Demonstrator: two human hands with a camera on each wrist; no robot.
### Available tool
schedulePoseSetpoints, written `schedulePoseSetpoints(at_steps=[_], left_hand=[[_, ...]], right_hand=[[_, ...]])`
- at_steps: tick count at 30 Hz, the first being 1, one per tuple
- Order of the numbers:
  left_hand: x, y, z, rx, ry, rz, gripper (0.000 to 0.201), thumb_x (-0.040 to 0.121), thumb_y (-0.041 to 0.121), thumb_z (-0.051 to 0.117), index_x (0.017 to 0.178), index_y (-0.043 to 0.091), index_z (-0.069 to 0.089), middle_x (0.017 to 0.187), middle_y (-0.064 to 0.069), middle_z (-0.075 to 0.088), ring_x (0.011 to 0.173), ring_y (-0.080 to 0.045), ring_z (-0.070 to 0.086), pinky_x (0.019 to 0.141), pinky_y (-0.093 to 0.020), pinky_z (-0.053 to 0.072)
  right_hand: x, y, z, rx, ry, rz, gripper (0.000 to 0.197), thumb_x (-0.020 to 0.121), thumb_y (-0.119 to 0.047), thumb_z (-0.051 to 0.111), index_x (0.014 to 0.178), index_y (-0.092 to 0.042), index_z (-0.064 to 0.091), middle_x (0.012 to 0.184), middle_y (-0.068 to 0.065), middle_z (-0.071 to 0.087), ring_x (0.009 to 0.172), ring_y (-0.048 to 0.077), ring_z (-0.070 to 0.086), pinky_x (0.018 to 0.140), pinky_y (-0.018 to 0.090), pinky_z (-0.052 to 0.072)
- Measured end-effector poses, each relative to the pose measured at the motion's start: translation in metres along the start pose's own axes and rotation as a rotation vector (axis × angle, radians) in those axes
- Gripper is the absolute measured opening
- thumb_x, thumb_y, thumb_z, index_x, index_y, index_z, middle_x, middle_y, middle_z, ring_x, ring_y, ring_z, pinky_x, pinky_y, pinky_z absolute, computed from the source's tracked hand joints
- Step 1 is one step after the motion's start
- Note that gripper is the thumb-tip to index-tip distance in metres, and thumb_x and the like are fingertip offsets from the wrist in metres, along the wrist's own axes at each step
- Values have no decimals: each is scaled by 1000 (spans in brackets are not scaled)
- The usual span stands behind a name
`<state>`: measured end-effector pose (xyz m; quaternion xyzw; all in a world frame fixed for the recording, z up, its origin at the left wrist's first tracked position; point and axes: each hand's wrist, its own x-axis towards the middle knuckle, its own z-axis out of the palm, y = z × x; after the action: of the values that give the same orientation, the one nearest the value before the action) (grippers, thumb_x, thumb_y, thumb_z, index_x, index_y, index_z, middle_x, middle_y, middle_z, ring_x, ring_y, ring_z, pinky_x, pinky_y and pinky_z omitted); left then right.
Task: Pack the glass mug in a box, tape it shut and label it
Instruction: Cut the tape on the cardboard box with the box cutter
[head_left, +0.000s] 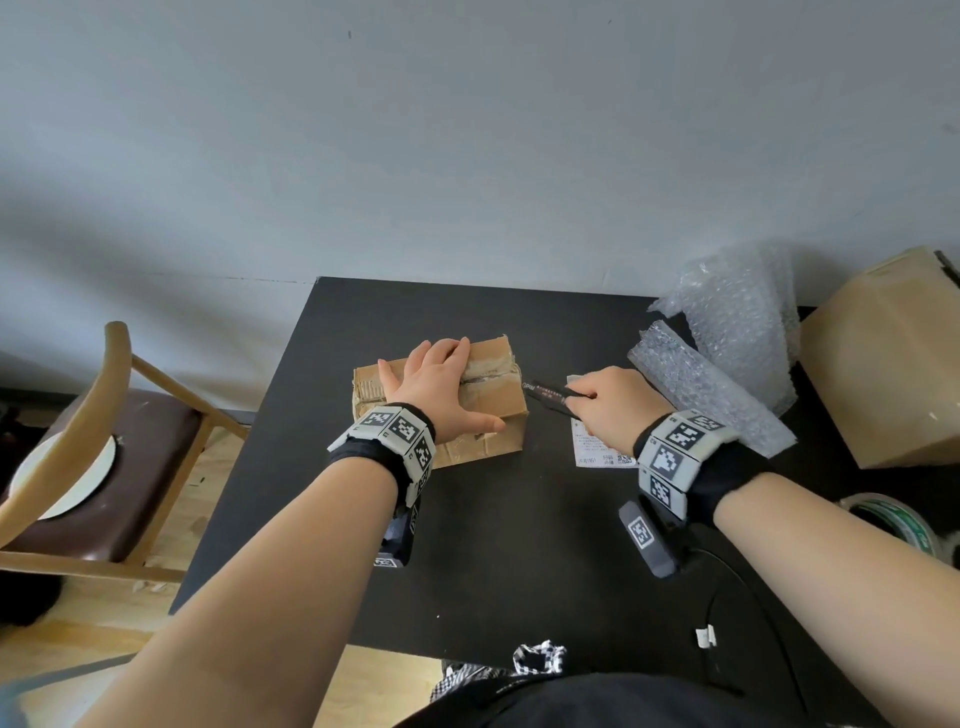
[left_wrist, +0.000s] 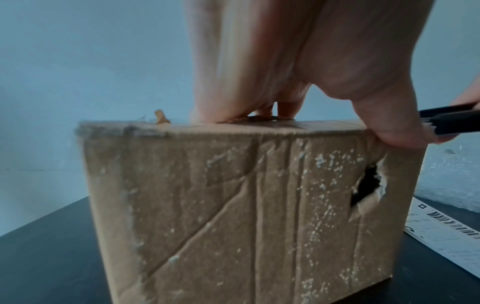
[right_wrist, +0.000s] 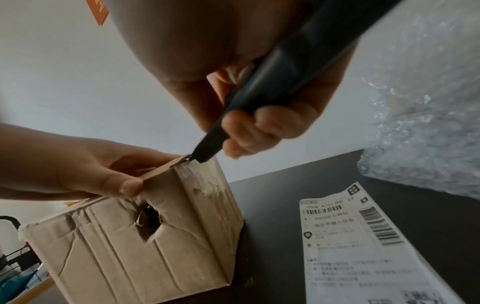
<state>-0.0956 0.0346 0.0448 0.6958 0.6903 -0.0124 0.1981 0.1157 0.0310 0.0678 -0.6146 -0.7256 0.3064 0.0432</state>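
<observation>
The right hand (head_left: 612, 405) is gripping a black cutter (right_wrist: 272, 82), fingers curled round it, its tip touching the box (head_left: 493, 400) at the top right edge; the blade is hard to make out. The left hand (head_left: 441, 384) is pressing flat on the box top, grip spread, hiding the seam. The label (right_wrist: 363, 242) is lying right of the box on the worktop (head_left: 519, 545), partly hidden by the right hand. The mug is not showing.

Left hand (head_left: 441, 387) flat (fingers spread), right hand (head_left: 615, 410) curled in a grip.
</observation>
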Motion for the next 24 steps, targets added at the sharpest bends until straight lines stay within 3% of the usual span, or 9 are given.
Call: schedulePoseSetpoints(at_steps=[2,3,5,8,10,15,18,20,24], left_hand=[[-2,0,0,1,10,4,110,66,71,65,150,29,8,156,10,13,146,-20,0,111,-63,-6],[-4,0,1,-3,27,7,109,66,70,66,150,29,9,156,10,12,146,-20,0,111,-63,-6],[-8,1,5,-37,117,33,100,67,64,69,147,32,20,156,8,15,146,-20,5,112,-60,-5],[-17,4,14,-58,284,115,67,69,56,72,127,33,49,141,8,35,135,-17,28,116,-53,7],[-20,6,19,-69,309,111,60,71,58,68,122,30,54,134,8,41,128,-16,35,115,-48,13],[-18,12,20,-72,291,68,55,79,56,62,123,23,55,135,6,42,129,-17,36,114,-48,16],[-19,14,18,-63,263,72,52,78,54,64,119,23,57,135,7,41,127,-15,36,113,-49,16],[-18,14,17,-68,244,72,51,77,54,65,117,23,57,133,7,41,126,-15,36,113,-49,17],[-17,16,14,-62,220,64,48,77,52,66,113,22,56,129,5,43,122,-16,40,112,-50,19]], right_hand=[[1,0,2,-2,37,14,29,93,-23,46,104,-8,67,104,12,67,83,27,62,78,40,54],[1,1,3,2,49,17,28,93,-22,46,102,-9,68,99,12,68,82,28,62,76,40,54],[0,6,3,14,82,30,25,91,-20,45,81,-14,67,76,7,63,72,29,59,63,35,49],[0,5,4,-2,119,49,31,91,-19,43,60,-15,46,60,2,48,63,26,50,52,28,33],[1,-2,6,-38,123,47,31,91,-20,43,61,-15,44,62,1,48,63,23,48,51,28,31],[6,-10,9,-51,78,43,32,92,-21,43,60,-17,47,65,1,50,71,26,52,58,28,34],[1,-6,5,-24,50,37,26,91,-20,45,81,-7,65,76,8,61,74,31,57,60,33,44],[-2,-6,2,-21,44,38,28,92,-20,46,99,-5,67,90,12,67,77,30,61,67,38,51],[5,-14,1,-89,40,63,24,89,-21,45,77,-12,63,72,4,57,75,28,58,57,28,38]])
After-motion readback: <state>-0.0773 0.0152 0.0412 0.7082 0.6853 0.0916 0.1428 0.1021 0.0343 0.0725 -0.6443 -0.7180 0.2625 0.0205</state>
